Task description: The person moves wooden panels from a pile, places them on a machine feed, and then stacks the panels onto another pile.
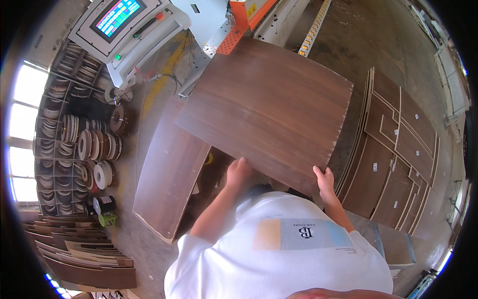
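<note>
A large brown wood-grain panel [269, 109] lies flat in front of me, its far end against the orange and white machine [239, 30]. My left hand [239, 172] grips the panel's near edge, thumb on top and fingers hidden beneath. At the near right corner my right hand [324, 180] holds the same panel, thumb on its face and the other fingers under it. The right edge of the panel looks ragged, with small pale chips. Below and to the left, another brown panel [172, 169] lies lower, partly covered by the held one.
A control console [124, 35] with a lit screen stands at the far left. Racks hold several edge-banding rolls [103, 174] on the left. Stacked panels [393, 154] with small labels lie on the right. More boards [84, 254] lean at the lower left. A roller rail [314, 27] extends beyond.
</note>
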Available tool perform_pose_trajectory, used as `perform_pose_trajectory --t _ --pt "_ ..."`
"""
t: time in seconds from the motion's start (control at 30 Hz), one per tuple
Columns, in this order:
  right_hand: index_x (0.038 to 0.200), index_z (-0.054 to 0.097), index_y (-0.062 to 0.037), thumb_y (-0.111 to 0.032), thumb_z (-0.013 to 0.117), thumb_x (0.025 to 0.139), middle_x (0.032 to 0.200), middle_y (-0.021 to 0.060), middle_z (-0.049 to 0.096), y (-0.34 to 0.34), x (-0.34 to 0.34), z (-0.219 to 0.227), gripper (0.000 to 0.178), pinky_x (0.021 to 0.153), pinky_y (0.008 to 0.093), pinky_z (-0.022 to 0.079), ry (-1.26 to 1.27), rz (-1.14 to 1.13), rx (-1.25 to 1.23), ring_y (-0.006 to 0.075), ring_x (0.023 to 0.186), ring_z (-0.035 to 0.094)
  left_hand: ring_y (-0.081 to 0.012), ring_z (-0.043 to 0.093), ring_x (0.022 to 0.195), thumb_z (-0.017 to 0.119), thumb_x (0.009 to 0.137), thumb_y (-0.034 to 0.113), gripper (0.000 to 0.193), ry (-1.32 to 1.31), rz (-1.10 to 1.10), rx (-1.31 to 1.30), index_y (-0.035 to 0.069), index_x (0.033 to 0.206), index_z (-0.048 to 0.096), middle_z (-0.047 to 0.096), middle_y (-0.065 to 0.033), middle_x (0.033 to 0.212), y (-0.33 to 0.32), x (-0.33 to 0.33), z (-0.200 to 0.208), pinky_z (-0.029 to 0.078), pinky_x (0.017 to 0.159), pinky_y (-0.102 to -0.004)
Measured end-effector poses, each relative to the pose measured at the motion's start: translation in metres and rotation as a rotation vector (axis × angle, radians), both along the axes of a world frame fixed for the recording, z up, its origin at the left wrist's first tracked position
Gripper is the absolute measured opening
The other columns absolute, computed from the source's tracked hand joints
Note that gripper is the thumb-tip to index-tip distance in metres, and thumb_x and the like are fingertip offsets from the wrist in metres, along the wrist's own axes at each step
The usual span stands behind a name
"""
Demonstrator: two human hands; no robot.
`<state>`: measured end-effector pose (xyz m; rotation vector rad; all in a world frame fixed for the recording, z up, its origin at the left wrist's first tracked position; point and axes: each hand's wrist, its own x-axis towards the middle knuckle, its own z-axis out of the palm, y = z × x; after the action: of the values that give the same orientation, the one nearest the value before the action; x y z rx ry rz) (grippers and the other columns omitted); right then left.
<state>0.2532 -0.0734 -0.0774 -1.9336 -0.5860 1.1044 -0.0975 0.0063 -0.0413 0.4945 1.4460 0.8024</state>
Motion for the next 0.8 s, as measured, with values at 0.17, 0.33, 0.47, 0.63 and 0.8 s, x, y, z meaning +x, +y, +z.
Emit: perform_pose_trajectory --t 0.17,0.33,0.47,0.63,0.8 --pt "0.104 0.065 0.0032 -0.032 0.078 0.086 0.103 0.0122 0.07 0.007 0.009 -0.008 0.042 0.084 0.0344 0.05 -0.066 0.028 -0.028 0.0188 0.094 0.064 -0.0118 0.054 0.056 0.058 0.102 0.037 0.039 0.339 -0.091 0.079 0.005 0.079 0.059 0.056 -0.0015 0.067 0.006 0.005 -0.015 0.045 0.05 -0.0292" --pt "0.107 0.066 0.0038 -0.031 0.078 0.086 0.105 0.0131 0.071 0.029 0.021 -0.003 0.043 0.085 0.0355 0.05 -0.038 0.0 0.009 0.0204 0.097 0.066 -0.0106 0.049 0.053 0.06 0.101 0.029 0.034 0.228 -0.039 0.094 0.004 0.079 0.062 0.055 -0.001 0.064 0.031 0.016 -0.021 0.038 0.047 -0.0278" --pt "0.109 0.066 0.0045 -0.03 0.077 0.087 0.108 0.0139 0.071 0.061 0.037 0.002 0.042 0.087 0.0358 0.05 -0.071 0.001 0.007 0.0212 0.1 0.066 -0.0104 0.048 0.053 0.062 0.1 0.029 0.034 0.201 -0.074 0.094 0.005 0.076 0.061 0.055 -0.0004 0.064 0.062 0.028 -0.028 0.037 0.046 -0.028" --pt "0.113 0.067 0.0032 -0.032 0.076 0.09 0.111 0.0093 0.071 0.101 0.054 0.005 0.043 0.089 0.0334 0.048 -0.04 0.002 -0.001 0.0168 0.101 0.064 -0.011 0.05 0.051 0.06 0.1 0.033 0.039 0.326 -0.15 0.193 0.003 0.076 0.062 0.056 -0.0017 0.062 0.098 0.04 -0.035 0.039 0.047 -0.0319" --pt "0.112 0.068 0.0019 -0.037 0.069 0.095 0.11 0.0044 0.07 0.12 0.1 -0.006 0.043 0.089 0.0311 0.047 0.023 -0.027 0.131 0.015 0.101 0.062 -0.01 0.05 0.052 0.06 0.099 0.034 0.036 0.364 -0.341 0.242 0.005 0.078 0.064 0.055 0.0001 0.061 0.124 0.08 0.022 0.041 0.049 -0.03"
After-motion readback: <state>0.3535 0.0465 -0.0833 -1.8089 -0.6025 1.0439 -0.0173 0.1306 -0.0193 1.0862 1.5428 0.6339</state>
